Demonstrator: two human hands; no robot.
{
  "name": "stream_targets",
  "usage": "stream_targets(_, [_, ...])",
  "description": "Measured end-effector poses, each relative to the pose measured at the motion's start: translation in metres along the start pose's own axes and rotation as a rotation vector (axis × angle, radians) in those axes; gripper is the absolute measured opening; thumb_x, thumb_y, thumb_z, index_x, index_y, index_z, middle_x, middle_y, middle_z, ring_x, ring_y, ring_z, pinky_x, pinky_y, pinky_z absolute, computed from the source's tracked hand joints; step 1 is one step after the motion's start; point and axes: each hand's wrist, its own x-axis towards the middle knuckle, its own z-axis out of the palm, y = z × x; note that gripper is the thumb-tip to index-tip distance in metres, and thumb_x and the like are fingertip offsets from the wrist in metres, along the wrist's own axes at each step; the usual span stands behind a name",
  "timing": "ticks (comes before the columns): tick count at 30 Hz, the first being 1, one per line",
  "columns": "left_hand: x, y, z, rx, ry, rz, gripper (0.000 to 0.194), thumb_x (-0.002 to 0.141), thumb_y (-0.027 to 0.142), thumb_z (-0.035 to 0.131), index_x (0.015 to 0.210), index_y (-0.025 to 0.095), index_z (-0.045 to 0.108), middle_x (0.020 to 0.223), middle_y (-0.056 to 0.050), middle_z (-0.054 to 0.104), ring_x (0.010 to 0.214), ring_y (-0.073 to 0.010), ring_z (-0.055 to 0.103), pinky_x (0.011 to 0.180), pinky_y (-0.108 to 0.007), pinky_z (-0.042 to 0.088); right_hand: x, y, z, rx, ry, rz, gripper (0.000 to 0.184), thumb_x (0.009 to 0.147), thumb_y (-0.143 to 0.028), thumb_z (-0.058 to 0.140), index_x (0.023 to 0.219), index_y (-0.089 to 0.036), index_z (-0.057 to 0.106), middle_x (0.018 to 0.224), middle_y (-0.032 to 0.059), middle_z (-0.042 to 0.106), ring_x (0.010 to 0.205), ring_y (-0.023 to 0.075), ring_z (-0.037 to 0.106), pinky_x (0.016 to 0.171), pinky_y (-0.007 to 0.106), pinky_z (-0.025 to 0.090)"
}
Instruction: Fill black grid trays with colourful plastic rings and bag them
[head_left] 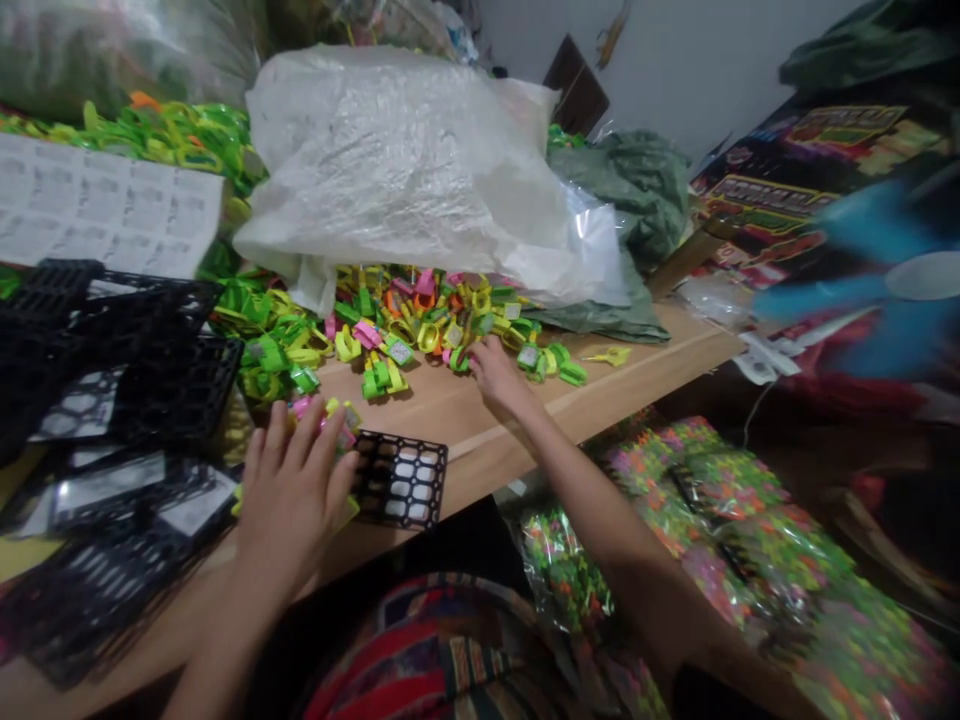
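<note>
My right hand [496,376] reaches over the wooden table [450,425], its fingertips closed around a green plastic ring [459,360] at the edge of a heap of multicoloured plastic toy rings [397,325]. My left hand [292,490] lies nearer the front, fingers spread over pink and yellow rings [330,418]. Beside it lies a black plastic lattice card [400,480], its left end hidden under that hand. Yellow pieces show under my left palm.
Stacked black lattice cards [112,400] fill the table's left side, below a printed paper sheet [105,200]. A white plastic sack [397,160] and green bag [637,185] stand behind the heap. Filled plastic bags [712,530] lie below the table's right edge. A blurred blue fan [885,280] turns at right.
</note>
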Motion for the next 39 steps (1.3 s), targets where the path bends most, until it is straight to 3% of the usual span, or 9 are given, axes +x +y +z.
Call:
stream_targets(5, [0.001, 0.0, -0.001, -0.028, -0.024, -0.002, 0.056, 0.104, 0.046, 0.034, 0.151, 0.02, 0.05, 0.16, -0.015, 0.044, 0.156, -0.0409, 0.022, 0.12, -0.067, 0.027, -0.037, -0.026, -0.013, 0.11, -0.033, -0.107, 0.02, 0.098, -0.015, 0.052, 0.11, -0.018, 0.067, 0.104, 0.0086, 0.064, 0.097, 0.0213, 0.059, 0.089, 0.033, 0.046])
stream_targets(9, [0.002, -0.001, -0.001, -0.06, -0.029, -0.018, 0.056, 0.104, 0.048, 0.034, 0.152, 0.022, 0.048, 0.162, -0.014, 0.042, 0.156, -0.0402, 0.021, 0.121, -0.067, 0.024, -0.034, -0.012, -0.029, 0.072, 0.014, -0.046, 0.021, 0.094, -0.009, 0.054, 0.103, -0.019, 0.07, 0.102, 0.0079, 0.068, 0.094, 0.0211, 0.061, 0.088, 0.035, 0.048])
stream_targets(13, [-0.001, -0.001, -0.011, -0.197, -0.053, -0.039, 0.056, 0.106, 0.048, 0.032, 0.155, 0.024, 0.043, 0.163, -0.012, 0.04, 0.157, -0.0365, 0.022, 0.125, -0.065, 0.02, -0.033, 0.002, -0.031, -0.054, -0.043, -0.016, 0.02, 0.09, -0.01, 0.057, 0.101, -0.019, 0.072, 0.102, 0.0101, 0.067, 0.096, 0.0239, 0.061, 0.088, 0.038, 0.049])
stream_targets(18, [-0.007, 0.002, -0.032, -0.408, 0.175, -0.159, 0.046, 0.107, 0.038, 0.035, 0.151, 0.026, 0.045, 0.163, -0.009, 0.041, 0.156, -0.0222, 0.028, 0.129, -0.046, 0.026, -0.051, 0.004, -0.025, -0.038, -0.029, -0.031, 0.014, 0.094, -0.027, 0.064, 0.104, -0.021, 0.073, 0.1, 0.0104, 0.067, 0.096, 0.0273, 0.061, 0.086, 0.042, 0.049])
stream_targets(21, [-0.007, 0.003, -0.031, -0.353, 0.164, -0.145, 0.048, 0.107, 0.04, 0.035, 0.152, 0.025, 0.043, 0.162, -0.01, 0.04, 0.157, -0.0225, 0.023, 0.128, -0.048, 0.025, -0.059, 0.002, -0.019, -0.071, -0.069, -0.018, 0.012, 0.087, -0.026, 0.073, 0.097, -0.02, 0.073, 0.094, 0.0113, 0.066, 0.095, 0.0306, 0.061, 0.084, 0.044, 0.048])
stream_targets(26, [-0.006, 0.002, -0.013, -0.13, -0.056, -0.079, 0.054, 0.104, 0.036, 0.037, 0.156, 0.021, 0.037, 0.166, -0.013, 0.034, 0.158, -0.0306, 0.018, 0.127, -0.057, 0.02, -0.07, -0.045, -0.007, 0.291, -0.179, -0.026, 0.012, 0.094, -0.026, 0.063, 0.098, -0.02, 0.072, 0.094, 0.0072, 0.069, 0.087, 0.0239, 0.062, 0.08, 0.037, 0.049])
stream_targets(32, [-0.005, -0.002, -0.009, -0.09, -0.085, -0.044, 0.058, 0.1, 0.025, 0.036, 0.157, 0.02, 0.036, 0.166, -0.012, 0.035, 0.158, -0.0314, 0.018, 0.127, -0.058, 0.017, -0.081, -0.134, 0.04, 0.805, -0.317, -0.061, 0.024, 0.092, -0.021, 0.061, 0.115, -0.021, 0.068, 0.107, 0.004, 0.073, 0.098, 0.0208, 0.067, 0.089, 0.034, 0.052])
stream_targets(35, [-0.005, -0.003, -0.009, -0.093, -0.088, -0.038, 0.059, 0.098, 0.025, 0.036, 0.157, 0.02, 0.036, 0.166, -0.012, 0.035, 0.159, -0.0314, 0.017, 0.127, -0.058, 0.017, -0.088, -0.147, 0.062, 0.777, -0.361, -0.124, 0.018, 0.091, -0.014, 0.056, 0.102, -0.019, 0.07, 0.099, 0.0044, 0.073, 0.09, 0.0206, 0.067, 0.085, 0.032, 0.052])
stream_targets(39, [-0.006, -0.002, -0.013, -0.093, -0.11, -0.028, 0.058, 0.099, 0.025, 0.037, 0.157, 0.019, 0.035, 0.166, -0.013, 0.034, 0.159, -0.0315, 0.017, 0.127, -0.058, 0.017, -0.1, -0.142, 0.08, 0.6, -0.319, -0.321, 0.033, 0.075, 0.003, 0.045, 0.092, -0.016, 0.065, 0.096, 0.0082, 0.068, 0.087, 0.0205, 0.063, 0.082, 0.03, 0.05])
